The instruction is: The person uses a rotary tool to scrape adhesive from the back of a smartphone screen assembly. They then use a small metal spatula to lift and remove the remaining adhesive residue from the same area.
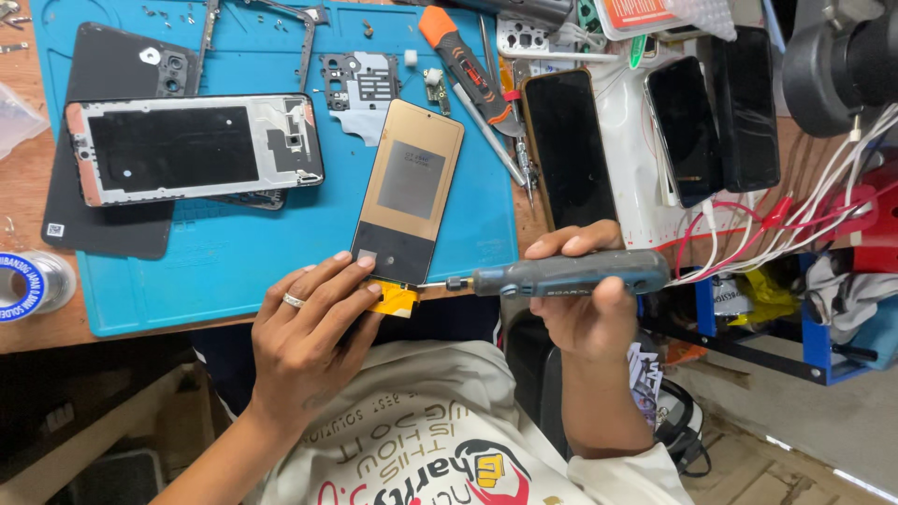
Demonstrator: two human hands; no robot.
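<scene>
Left hand (313, 323): fingers pinched on display panel (409, 190), at its yellow flex end.
Right hand (589, 304): wrapped around grey electric screwdriver (566, 274).
Blue mat (253, 252): bearing phone frame (195, 148), loose screws.

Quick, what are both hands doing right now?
Left hand: pinching the yellow flex tab of the gold-backed phone screen panel.
Right hand: closed around the grey electric screwdriver.
</scene>
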